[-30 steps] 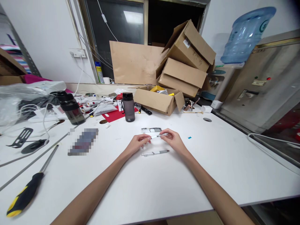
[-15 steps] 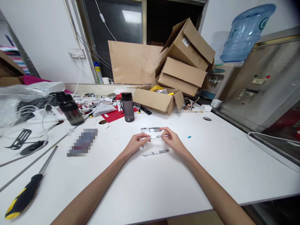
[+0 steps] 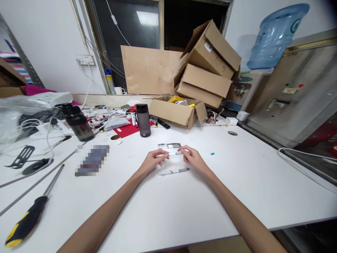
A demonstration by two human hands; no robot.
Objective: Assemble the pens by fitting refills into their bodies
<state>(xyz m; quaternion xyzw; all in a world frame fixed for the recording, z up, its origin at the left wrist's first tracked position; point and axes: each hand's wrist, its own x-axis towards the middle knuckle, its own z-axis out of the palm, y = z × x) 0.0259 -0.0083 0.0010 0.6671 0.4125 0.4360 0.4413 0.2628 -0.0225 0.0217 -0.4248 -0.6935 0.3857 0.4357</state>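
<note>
A white pen (image 3: 174, 153) lies crosswise between my hands, just above the white table (image 3: 168, 211) or resting on it; I cannot tell which. My left hand (image 3: 154, 159) pinches its left end with thumb and fingers. At the other end, the thumb and fingertips of my right hand (image 3: 193, 158) close on the grey part. Nearer to me, a clear-and-grey pen (image 3: 173, 172) rests on the tabletop, apart from both hands. Beyond the held pen are what look like two pens side by side, the darker pen (image 3: 168, 144) at the back.
A dark bottle (image 3: 143, 121) stands behind the pens, before an open cardboard box (image 3: 171, 113). To the left are a second bottle (image 3: 77, 123), a blurred-out flat item (image 3: 92, 161) and a screwdriver (image 3: 30, 216). A small blue scrap (image 3: 212, 153) lies right of my hands.
My right hand's index finger has drawn back from the far pens and come down to the right end of the held pen. My left hand has hardly moved.
</note>
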